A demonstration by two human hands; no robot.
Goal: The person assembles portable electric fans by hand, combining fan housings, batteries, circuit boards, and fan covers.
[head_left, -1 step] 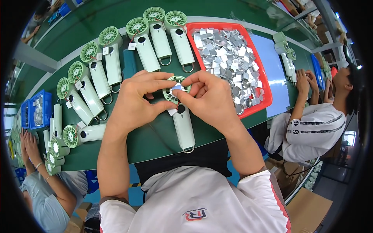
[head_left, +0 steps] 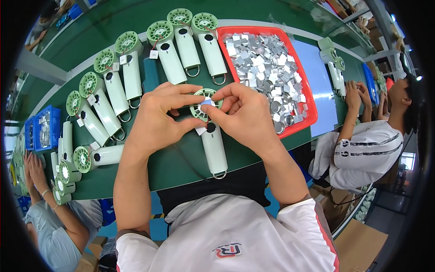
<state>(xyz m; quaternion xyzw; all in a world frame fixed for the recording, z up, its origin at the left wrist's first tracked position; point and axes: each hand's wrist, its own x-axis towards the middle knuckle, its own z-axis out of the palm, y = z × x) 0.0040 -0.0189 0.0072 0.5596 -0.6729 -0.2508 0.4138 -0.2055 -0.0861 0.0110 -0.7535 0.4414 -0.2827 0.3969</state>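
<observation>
In front of me lies a pale green handheld fan (head_left: 215,152), its handle pointing at me and a metal ring at the handle's end. My left hand (head_left: 158,118) grips the round fan head (head_left: 195,110) from the left, thumb and fingers bent around its rim. Over the hub sits a small pale bluish square piece (head_left: 206,102). My right hand (head_left: 244,113) is closed from the right, its thumb and forefinger tips at this piece. A white tag (head_left: 200,130) hangs by the head's lower edge. Fingers hide parts of the rim.
Several similar fans (head_left: 131,68) lie in an arc behind and left of my hands. A red tray (head_left: 310,102) of small silvery pieces stands at right, beside a light blue sheet (head_left: 322,90). Blue bins (head_left: 55,131) stand far left. Co-workers sit on both sides.
</observation>
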